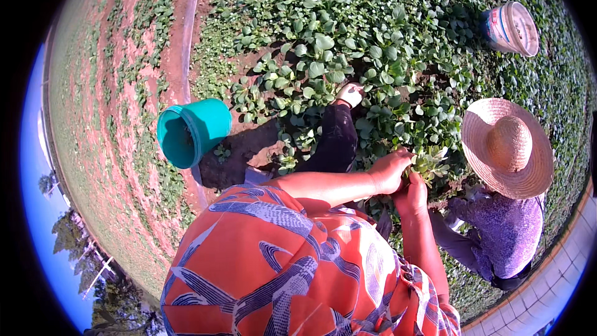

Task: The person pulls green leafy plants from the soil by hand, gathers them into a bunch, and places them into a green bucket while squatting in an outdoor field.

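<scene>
My left hand [392, 171] and my right hand [413, 192] meet just right of the middle of the view. Between them they grip a small bunch of leafy green seedlings [430, 164], its leaves pointing right. The fingers partly hide the stems. Beneath and beyond my hands grows a dense bed of broad-leaved green plants [322, 51]. My leg in dark trousers [333, 137] stretches into this bed, ending in a pale shoe [350, 94] among the leaves.
A green bucket [205, 128] lies tilted at left, beside a pale strip [189, 32] along the soil. Close on my right crouches another person in a straw hat [508, 142] and purple top [501, 233]. A white bucket [510, 29] stands among plants at upper right.
</scene>
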A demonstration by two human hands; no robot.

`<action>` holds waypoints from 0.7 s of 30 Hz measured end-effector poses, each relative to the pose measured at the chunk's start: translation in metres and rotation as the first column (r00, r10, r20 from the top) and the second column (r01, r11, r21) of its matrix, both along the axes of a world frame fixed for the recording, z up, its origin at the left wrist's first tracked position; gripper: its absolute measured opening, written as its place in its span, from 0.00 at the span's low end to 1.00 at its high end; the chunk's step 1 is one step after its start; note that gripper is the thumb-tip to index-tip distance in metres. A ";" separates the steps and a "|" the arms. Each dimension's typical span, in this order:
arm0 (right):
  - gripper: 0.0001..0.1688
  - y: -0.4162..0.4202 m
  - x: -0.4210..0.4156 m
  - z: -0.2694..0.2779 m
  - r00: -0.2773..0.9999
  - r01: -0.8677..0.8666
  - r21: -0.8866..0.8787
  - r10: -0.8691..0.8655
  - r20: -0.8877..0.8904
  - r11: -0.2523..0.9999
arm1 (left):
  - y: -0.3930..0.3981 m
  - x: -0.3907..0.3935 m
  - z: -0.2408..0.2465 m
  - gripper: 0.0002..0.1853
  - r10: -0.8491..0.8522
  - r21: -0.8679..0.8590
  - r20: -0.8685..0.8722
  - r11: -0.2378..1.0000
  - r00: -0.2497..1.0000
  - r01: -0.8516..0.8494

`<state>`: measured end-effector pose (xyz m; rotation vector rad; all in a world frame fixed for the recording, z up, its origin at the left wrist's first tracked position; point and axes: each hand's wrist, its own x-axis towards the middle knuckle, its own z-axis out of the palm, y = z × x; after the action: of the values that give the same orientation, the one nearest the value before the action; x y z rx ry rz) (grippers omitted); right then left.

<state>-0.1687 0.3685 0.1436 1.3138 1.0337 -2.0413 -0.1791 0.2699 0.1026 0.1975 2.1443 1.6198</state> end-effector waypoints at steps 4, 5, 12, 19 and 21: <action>0.20 -0.007 0.047 0.059 0.983 -0.137 -0.131 0.118 -0.141 0.982 | -0.026 0.043 0.056 0.25 0.095 0.065 -0.096 0.994 0.991 -0.089; 0.20 -0.011 0.060 0.066 0.979 -0.165 -0.183 0.138 -0.153 0.969 | -0.036 0.056 0.072 0.25 0.138 0.095 0.000 0.986 0.990 -0.138; 0.24 -0.035 0.123 0.075 0.961 -0.262 -0.294 0.222 -0.163 0.919 | -0.069 0.127 0.102 0.25 0.286 0.103 0.274 0.940 0.918 -0.324; 0.27 -0.080 0.143 0.051 0.961 -0.276 -0.354 0.245 -0.131 0.894 | -0.116 0.165 0.050 0.23 0.264 0.303 0.595 0.801 0.759 -0.516; 0.27 -0.111 0.134 0.036 0.944 -0.330 -0.360 0.317 -0.095 0.873 | -0.153 0.161 0.043 0.24 0.298 0.262 0.671 0.761 0.679 -0.594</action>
<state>-0.0347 0.2574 0.1792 0.8499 0.7671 -1.8855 -0.0178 0.1173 0.1456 -0.7060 1.3365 2.1003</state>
